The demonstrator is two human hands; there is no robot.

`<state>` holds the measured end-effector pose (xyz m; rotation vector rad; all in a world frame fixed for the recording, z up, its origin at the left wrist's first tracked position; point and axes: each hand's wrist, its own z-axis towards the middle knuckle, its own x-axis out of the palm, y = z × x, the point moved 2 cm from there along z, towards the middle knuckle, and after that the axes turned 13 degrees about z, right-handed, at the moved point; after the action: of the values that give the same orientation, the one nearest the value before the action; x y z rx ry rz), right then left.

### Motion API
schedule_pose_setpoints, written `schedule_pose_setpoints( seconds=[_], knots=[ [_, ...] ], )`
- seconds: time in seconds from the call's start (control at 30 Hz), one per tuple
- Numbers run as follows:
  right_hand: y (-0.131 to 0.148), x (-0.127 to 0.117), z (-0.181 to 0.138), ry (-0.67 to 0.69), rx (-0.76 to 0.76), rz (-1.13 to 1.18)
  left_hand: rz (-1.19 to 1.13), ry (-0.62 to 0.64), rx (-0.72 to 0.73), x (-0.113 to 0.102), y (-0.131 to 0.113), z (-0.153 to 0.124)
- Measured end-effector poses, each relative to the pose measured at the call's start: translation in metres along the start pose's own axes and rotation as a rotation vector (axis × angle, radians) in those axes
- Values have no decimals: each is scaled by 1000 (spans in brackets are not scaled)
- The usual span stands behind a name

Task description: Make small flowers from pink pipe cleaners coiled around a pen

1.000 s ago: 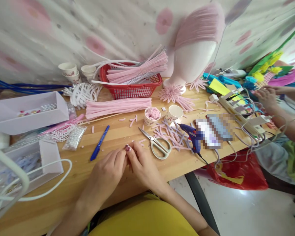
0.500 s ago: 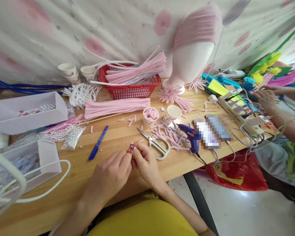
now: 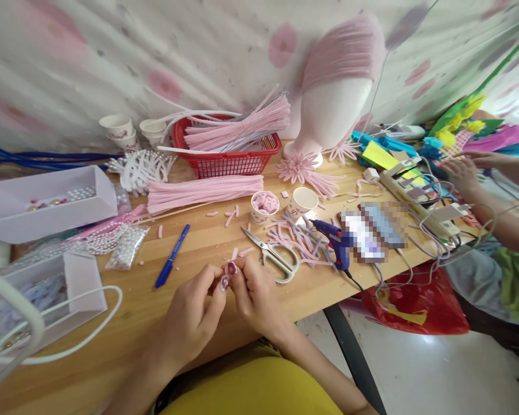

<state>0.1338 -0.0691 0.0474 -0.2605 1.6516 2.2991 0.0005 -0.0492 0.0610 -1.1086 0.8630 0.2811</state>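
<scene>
My left hand [image 3: 196,314] and my right hand [image 3: 257,294] meet over the front of the wooden table, thumbs and fingertips pinched together. What lies between the fingertips is too small and covered to make out. Just beyond them are short pieces of pink pipe cleaner [image 3: 245,252]; one touches or lies close behind the right thumb. Scissors [image 3: 279,259] with pale handles rest beside my right hand, blades slightly apart. Behind stands a paper cup [image 3: 263,216] filled with curled pink pieces [image 3: 266,203]. A blue marker [image 3: 172,256] lies to the left of my hands.
A glue gun [image 3: 335,242] and cut pink and lilac strips [image 3: 296,236] lie right. A red basket [image 3: 233,164] and pink pipe cleaner bundle [image 3: 205,192] sit behind. White boxes [image 3: 84,276] stand left. A co-worker's hands [image 3: 461,173] work at far right, past a power strip [image 3: 419,202].
My left hand has turned so its thumb shows, and its fingers have opened out from a tighter curl. Both hands stay together at nearly the same spot. The view has shifted slightly.
</scene>
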Motion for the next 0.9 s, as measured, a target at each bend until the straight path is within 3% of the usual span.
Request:
schedule_pose_setpoints(
  seconds=[0.13, 0.27, 0.43, 0.6, 0.73, 0.9],
  knots=[
    [1, 2, -1, 13, -56, -6, 4, -92, -9, 3, 0, -1],
    [0, 6, -6, -92, -149, 39, -337, -46, -165, 11, -2, 1],
    [-5, 12, -9, -124, 70, 383, -639, 38, -230, 14, -2, 7],
    [-2, 16, -1, -47, 156, 722, -686, 44, -285, 9, 5, 9],
    [-3, 17, 1, -21, 177, 803, -701, 62, -364, 7, 9, 11],
    [-2, 16, 2, 8, 247, 944, -469, 28, -190, -7, 7, 17]
  ],
)
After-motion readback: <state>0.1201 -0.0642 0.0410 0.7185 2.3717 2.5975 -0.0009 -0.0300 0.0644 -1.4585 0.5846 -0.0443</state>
